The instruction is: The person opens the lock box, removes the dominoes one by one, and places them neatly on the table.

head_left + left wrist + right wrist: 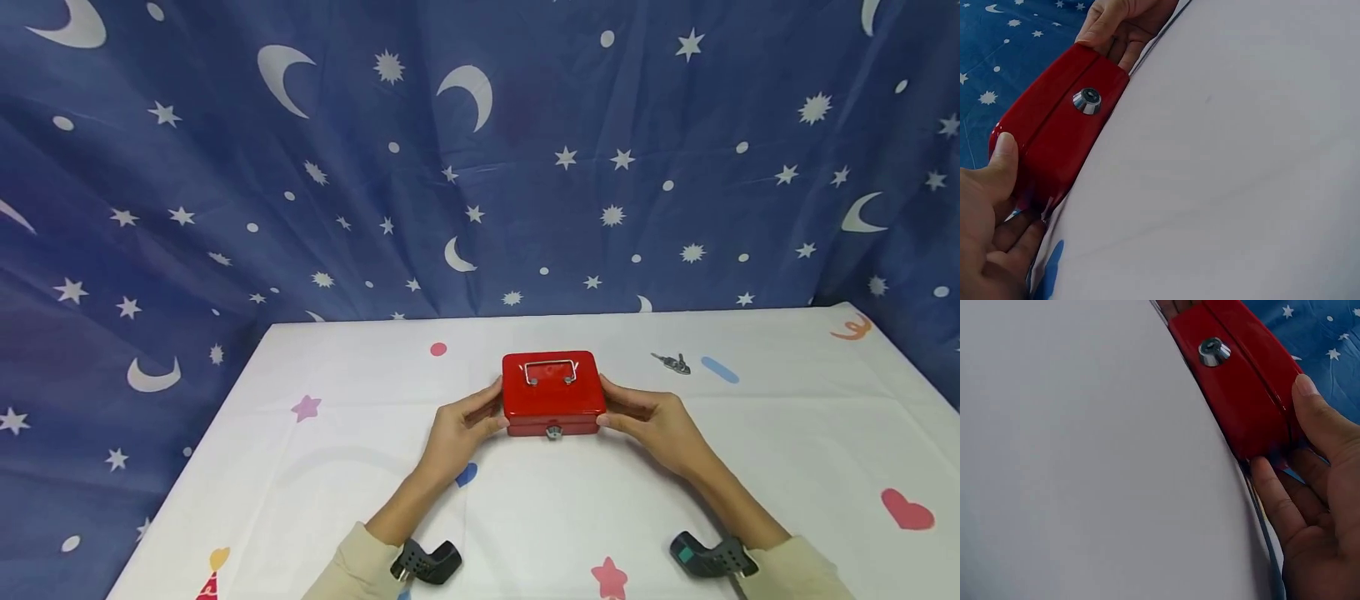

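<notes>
A red metal cash box [552, 400] sits on the white cloth with its lid down. Its wire handle [551, 362] lies on the lid, and a round silver lock [1087, 100] faces me at the front. My left hand [459, 427] grips the box's left end, thumb at the front corner and fingers along the side. At the opposite end my right hand [663, 427] holds it the same way; the right wrist view shows the thumb on the lid's edge and fingertips low by the table. A small bunch of silver keys [673, 364] lies right of the box.
The white tablecloth [360, 492] is printed with coloured hearts, stars and other shapes. Behind the table hangs a dark blue curtain [525, 233] with moons and stars. Each wrist wears a black camera mount [427, 562].
</notes>
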`<state>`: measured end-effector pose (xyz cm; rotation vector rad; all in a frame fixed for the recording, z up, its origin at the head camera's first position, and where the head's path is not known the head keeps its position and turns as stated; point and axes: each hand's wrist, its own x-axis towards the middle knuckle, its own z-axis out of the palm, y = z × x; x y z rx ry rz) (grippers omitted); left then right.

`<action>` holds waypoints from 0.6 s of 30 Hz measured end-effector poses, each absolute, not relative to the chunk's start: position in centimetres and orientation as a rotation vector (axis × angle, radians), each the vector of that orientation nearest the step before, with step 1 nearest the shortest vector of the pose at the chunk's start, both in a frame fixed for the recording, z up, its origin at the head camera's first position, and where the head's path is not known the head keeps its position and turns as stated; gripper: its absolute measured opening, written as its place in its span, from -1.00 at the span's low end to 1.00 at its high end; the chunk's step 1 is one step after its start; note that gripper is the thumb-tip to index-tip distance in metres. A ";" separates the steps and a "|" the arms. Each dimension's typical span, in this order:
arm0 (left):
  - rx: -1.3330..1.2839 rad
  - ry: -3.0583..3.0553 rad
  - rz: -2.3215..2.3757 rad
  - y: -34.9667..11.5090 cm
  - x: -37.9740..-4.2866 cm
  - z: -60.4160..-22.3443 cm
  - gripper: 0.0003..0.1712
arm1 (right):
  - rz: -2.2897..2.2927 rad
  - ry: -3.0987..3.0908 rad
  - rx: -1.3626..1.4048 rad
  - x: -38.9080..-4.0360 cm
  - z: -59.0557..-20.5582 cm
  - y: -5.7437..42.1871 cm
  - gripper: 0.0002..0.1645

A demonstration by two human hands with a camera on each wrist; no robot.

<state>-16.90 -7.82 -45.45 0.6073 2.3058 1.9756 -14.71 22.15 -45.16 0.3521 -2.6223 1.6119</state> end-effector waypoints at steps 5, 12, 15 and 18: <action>0.631 2.273 1.976 -8.0 -16.9 -45.7 -0.30 | 1.531 -2.675 0.275 -14.2 -45.0 22.0 -0.18; 0.623 2.254 1.985 -8.3 -16.3 -45.6 -0.29 | 1.533 -2.670 0.284 -13.8 -44.9 21.9 -0.21; 0.611 2.259 1.967 -8.4 -16.0 -45.7 -0.30 | 1.563 -2.657 0.276 -13.6 -44.9 21.9 -0.21; 0.588 2.254 1.953 -8.4 -15.7 -45.7 -0.30 | 1.593 -2.637 0.294 -13.4 -45.0 21.9 -0.22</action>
